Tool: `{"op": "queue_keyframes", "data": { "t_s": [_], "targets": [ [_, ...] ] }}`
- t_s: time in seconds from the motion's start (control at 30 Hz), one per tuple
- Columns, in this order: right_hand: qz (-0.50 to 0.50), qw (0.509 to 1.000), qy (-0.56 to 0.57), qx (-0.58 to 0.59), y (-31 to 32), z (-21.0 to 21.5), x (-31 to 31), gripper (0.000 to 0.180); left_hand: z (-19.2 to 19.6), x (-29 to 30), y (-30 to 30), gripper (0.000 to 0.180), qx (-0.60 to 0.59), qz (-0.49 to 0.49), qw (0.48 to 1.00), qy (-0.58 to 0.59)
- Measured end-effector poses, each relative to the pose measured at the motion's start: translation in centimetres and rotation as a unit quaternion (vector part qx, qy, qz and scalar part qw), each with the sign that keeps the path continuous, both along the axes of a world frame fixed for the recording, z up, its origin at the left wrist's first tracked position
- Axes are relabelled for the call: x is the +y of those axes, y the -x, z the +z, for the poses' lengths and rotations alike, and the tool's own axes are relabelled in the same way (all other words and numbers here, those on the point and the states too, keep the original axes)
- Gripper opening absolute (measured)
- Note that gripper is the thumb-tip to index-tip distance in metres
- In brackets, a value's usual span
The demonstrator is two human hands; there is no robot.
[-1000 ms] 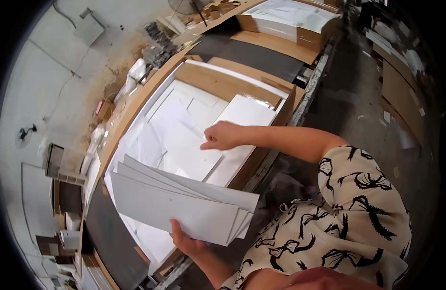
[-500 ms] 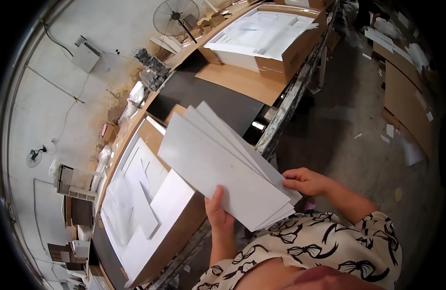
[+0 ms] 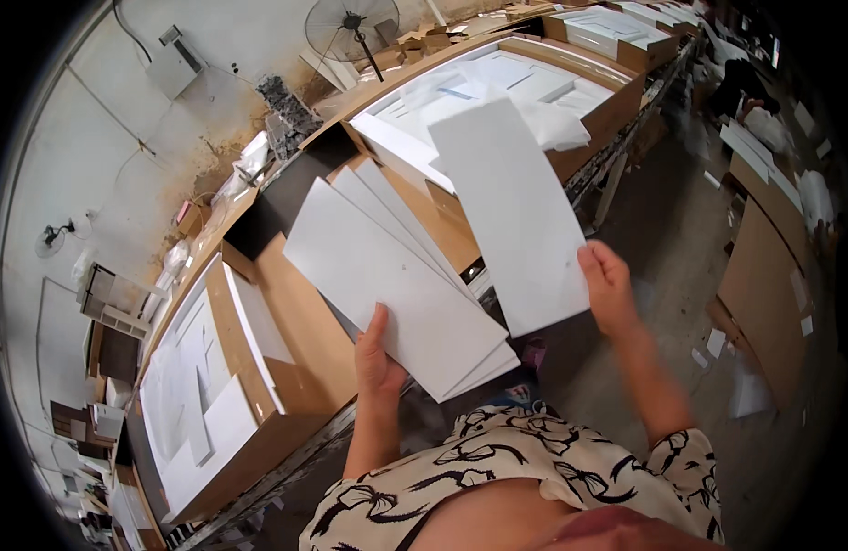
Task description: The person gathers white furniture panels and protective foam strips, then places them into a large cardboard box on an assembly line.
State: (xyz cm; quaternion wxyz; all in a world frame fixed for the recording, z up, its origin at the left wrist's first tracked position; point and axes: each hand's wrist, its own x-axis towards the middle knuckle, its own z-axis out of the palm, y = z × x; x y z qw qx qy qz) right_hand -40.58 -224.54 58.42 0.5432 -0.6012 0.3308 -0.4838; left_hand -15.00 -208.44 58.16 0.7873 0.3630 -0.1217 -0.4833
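Fanned out in my left hand (image 3: 378, 363) are several flat white panels (image 3: 401, 289), its thumb on top and its fingers beneath. A small dark mark shows on the uppermost panel. My right hand (image 3: 608, 280) grips a single white panel (image 3: 511, 211) by its lower right edge, apart from the fan and tilted up. Left of my left hand, an open carton (image 3: 305, 390) holds white boards and clear wrapping. Behind the single panel stands another open carton (image 3: 608, 129) with white pieces and a translucent sheet in it.
A dark conveyor belt (image 3: 282, 188) carries the cartons along a worn metal rail. More cartons (image 3: 617, 32) stand farther up the line. On the floor at right lie cardboard sheets (image 3: 768, 285) and scraps. A large fan (image 3: 352, 23) stands against the far wall.
My right hand has drawn one panel out of the fan and moved it up and right. The cartons have shifted down-left in view, and the view has turned.
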Motion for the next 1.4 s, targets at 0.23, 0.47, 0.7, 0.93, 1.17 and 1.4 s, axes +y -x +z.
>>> {"op": "queue_keyframes", "data": {
  "t_s": [0.23, 0.47, 0.7, 0.93, 1.17, 1.4],
  "targets": [
    [0.031, 0.995, -0.086, 0.041, -9.0, 5.2, -26.4, 0.032, 1.2, -15.0, -1.0, 0.037, -0.045, 0.137, 0.989, 0.039],
    [0.08, 0.886, -0.008, 0.457, -12.5, -0.9, -52.4, 0.053, 3.9, -30.1, 2.1, 0.041, 0.026, 0.075, 0.996, 0.045],
    [0.523, 0.826, -0.203, 0.055, -4.0, 2.9, -46.4, 0.062, 4.8, -36.6, 11.3, 0.043, 0.022, 0.211, 0.975, -0.068],
    [0.498, 0.848, -0.181, 0.015, 12.2, 3.6, -51.5, 0.034, 4.3, -48.3, 25.1, 0.037, 0.014, 0.192, 0.981, 0.011],
    [0.204, 0.968, -0.121, 0.081, 26.2, 0.6, -63.4, 0.018, 2.5, -63.1, 35.6, 0.023, -0.066, 0.149, 0.986, -0.023],
    [0.037, 0.996, -0.082, 0.009, 38.9, -2.4, -75.9, 0.021, 0.6, -74.0, 39.9, 0.035, -0.065, 0.093, 0.993, -0.043]
  ]
}}
